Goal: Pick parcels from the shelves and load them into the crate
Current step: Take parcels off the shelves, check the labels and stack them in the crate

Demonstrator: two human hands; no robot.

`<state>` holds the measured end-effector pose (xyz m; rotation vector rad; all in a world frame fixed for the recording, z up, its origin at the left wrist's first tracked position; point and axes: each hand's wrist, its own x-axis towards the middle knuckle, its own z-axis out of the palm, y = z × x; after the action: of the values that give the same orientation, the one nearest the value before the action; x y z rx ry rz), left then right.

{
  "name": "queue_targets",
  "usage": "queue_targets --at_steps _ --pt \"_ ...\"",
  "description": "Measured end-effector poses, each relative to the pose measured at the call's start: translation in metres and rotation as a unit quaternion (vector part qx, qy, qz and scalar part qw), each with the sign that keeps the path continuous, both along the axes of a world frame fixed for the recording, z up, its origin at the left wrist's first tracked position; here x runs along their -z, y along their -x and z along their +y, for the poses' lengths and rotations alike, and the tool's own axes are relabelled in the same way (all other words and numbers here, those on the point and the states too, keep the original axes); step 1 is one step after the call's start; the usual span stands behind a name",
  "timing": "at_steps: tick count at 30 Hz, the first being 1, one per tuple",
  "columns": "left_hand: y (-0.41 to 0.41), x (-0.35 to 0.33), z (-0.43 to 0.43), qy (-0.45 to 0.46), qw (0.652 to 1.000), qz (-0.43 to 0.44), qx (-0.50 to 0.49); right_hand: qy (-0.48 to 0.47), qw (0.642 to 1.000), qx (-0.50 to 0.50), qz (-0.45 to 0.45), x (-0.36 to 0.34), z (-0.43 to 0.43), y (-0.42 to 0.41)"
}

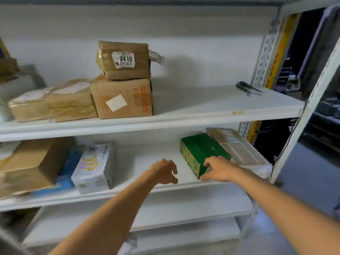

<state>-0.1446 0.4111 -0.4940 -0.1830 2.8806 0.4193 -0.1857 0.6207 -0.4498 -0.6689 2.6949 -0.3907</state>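
Observation:
A green box [199,150] lies on the middle shelf [147,188] toward the right. My right hand [218,169] grips its near right corner, fingers on top and thumb at the lower edge. My left hand [164,172] hovers over bare shelf just left of the green box, fingers loosely curled, holding nothing. No crate is in view.
A taped brown parcel [231,144] lies right of the green box. On the same shelf at left sit a white box [95,166], a blue packet [69,168] and a cardboard box [31,162]. The upper shelf holds stacked cardboard boxes [123,80] and a tool [248,88].

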Motion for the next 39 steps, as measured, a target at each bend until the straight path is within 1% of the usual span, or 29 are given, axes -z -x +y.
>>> queue_targets --at_steps 2,7,17,21,25,31,36,37,39 --pt "0.009 0.017 0.014 -0.005 1.0 -0.007 -0.001 0.005 1.0 -0.006 -0.007 0.01 0.005 0.011" --pt "0.049 0.045 0.037 -0.03 0.999 -0.028 -0.001 -0.022 1.0 -0.005 -0.004 0.036 0.023 0.056" --pt "0.153 0.093 0.039 -0.154 0.984 0.001 -0.085 -0.044 0.997 0.054 0.035 0.092 0.043 0.168" --pt "0.172 0.108 0.046 -0.219 0.964 0.014 -0.152 -0.044 0.996 0.061 0.045 0.105 0.038 0.198" --pt "0.179 0.117 0.046 -0.244 0.946 0.005 -0.213 -0.031 0.997 0.049 0.043 0.115 0.029 0.22" --pt "0.187 0.129 0.05 -0.266 0.929 0.007 -0.256 -0.011 0.999 0.046 0.002 0.131 0.019 0.236" --pt "0.195 0.141 0.061 -0.315 0.906 0.027 -0.282 0.009 0.998 0.063 0.013 0.146 0.03 0.242" --pt "0.196 0.143 0.062 -0.337 0.895 0.03 -0.291 0.011 0.997 0.069 0.018 0.149 0.031 0.243" --pt "0.198 0.145 0.063 -0.398 0.861 0.027 -0.316 0.022 0.995 0.097 0.016 0.154 0.032 0.245"
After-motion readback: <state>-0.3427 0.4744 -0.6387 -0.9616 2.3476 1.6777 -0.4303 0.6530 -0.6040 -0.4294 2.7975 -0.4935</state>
